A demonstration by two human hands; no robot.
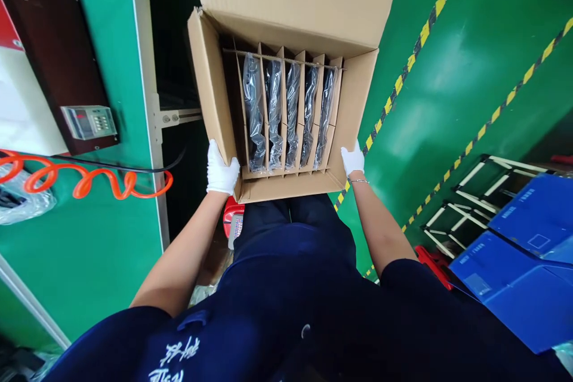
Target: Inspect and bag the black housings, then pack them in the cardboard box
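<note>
Carton's (286,185) underside and the person's lower legs are hidden behind it; the far flap is cut off at the top edge, and the bagged dark parts (286,119) inside cannot be identified through the glossy plastic. Open cardboard carton held in front of the body above the green floor (447,71): cardboard dividers (302,89) form narrow slots, five of them each holding one bagged part standing on edge. Left hand (221,170), white-gloved, closes around the carton's near left corner; right hand (353,160), gloved too, grips the near right corner.
</note>
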